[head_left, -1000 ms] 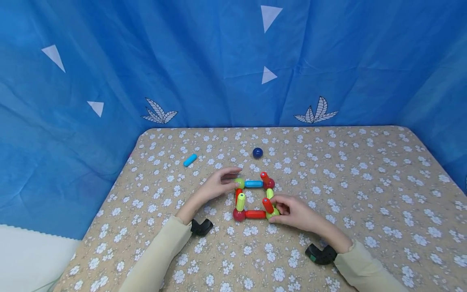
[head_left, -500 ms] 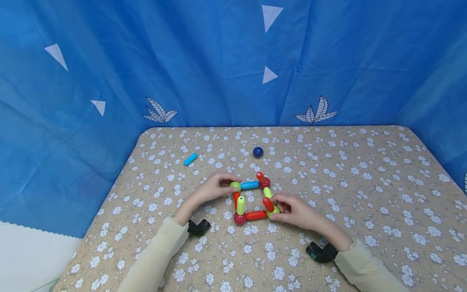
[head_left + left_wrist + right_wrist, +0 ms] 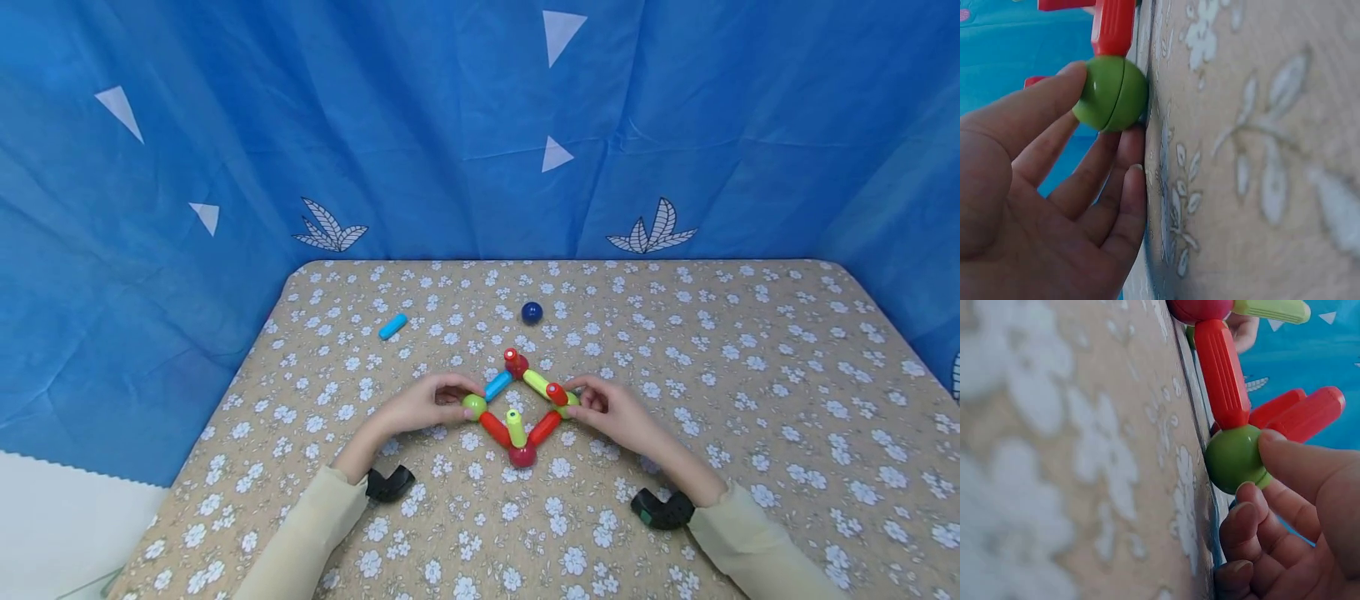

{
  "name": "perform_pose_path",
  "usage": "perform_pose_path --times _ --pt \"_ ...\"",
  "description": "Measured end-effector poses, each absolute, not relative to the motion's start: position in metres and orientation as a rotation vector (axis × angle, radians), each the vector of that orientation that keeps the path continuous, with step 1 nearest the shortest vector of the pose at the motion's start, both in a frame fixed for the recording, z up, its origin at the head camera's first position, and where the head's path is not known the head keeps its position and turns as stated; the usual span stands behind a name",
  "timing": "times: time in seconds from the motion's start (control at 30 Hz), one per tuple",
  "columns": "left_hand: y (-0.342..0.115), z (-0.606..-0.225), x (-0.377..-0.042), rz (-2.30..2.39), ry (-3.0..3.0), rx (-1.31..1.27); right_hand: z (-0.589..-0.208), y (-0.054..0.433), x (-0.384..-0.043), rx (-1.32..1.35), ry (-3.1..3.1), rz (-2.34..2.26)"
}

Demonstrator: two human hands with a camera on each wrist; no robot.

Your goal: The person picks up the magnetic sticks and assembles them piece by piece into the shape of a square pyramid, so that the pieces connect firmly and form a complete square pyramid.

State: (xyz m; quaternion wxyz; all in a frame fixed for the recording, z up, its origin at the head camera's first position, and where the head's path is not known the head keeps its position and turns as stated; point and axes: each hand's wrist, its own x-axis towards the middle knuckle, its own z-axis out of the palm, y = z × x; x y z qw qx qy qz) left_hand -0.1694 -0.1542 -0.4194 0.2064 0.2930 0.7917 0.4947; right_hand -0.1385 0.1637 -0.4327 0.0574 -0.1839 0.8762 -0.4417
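Note:
A diamond of toy building rods and balls lies on the table. My left hand (image 3: 422,404) pinches the left green ball (image 3: 474,407), seen closely as a green ball (image 3: 1110,94) in the left wrist view. The right green ball (image 3: 1235,459) is held between thumb and fingers of my right hand (image 3: 618,417). A red rod (image 3: 557,393) rises from that right ball. Red balls form the near corner (image 3: 522,455) and far corner (image 3: 517,367), bearing an upright yellow-green rod (image 3: 516,428) and a red one. A blue rod (image 3: 498,385), a yellow-green rod (image 3: 536,382) and two red rods make the sides.
A loose blue rod (image 3: 393,326) lies at the back left of the flowered table (image 3: 735,350). Behind the diamond sits a dark blue ball (image 3: 532,312). A blue curtain (image 3: 420,125) hangs beyond the table's far edge.
The frame has turned from a square to a diamond. My left hand has moved left and nearer with its green ball; the far red ball has swung left. My right hand has shifted slightly.

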Motion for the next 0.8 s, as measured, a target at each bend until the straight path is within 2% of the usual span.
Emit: perform_pose_path --times 0.3,0.63,0.8 --pt "-0.152 -0.418 -0.161 1.332 2.136 0.918 -0.43 0.162 -0.155 -0.506 2.694 -1.361" --pt "-0.145 -0.418 -0.156 1.305 2.14 0.918 -0.431 0.16 -0.171 -0.481 2.613 -1.377" --pt "-0.141 -0.4 -0.148 1.291 2.149 0.91 -0.433 0.16 -0.175 -0.465 2.589 -1.381"
